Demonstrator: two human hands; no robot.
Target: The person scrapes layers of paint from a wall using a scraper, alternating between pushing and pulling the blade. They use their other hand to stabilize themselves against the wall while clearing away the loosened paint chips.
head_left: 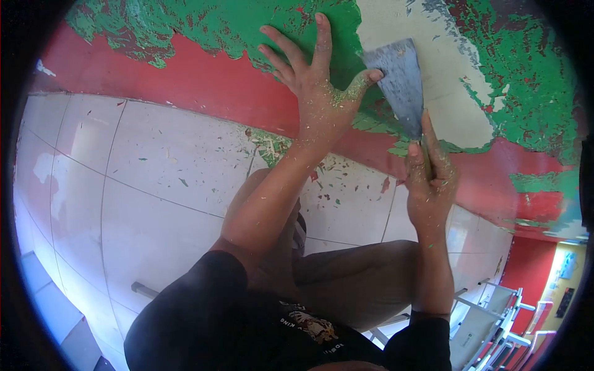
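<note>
A paint scraper [399, 77] with a broad, worn metal blade is gripped by its handle in my right hand [431, 179]. Its wide edge meets the wall where green paint [241, 25] borders a bare cream patch [396, 21]. Spread flat on the green paint is my left hand [325, 93], fingers apart, with the thumb touching or close beside the blade. Green and yellowish flakes cling to the back of that hand and the forearm. Red paint [204, 80] shows below the ragged lower edge of the green.
Paint chips [269, 148] litter the white tiled floor [161, 154] at the foot of the wall. My bent legs [352, 272] are close below. Stacked metal-framed furniture [489, 315] stands at the lower right, near a red wall section [529, 266].
</note>
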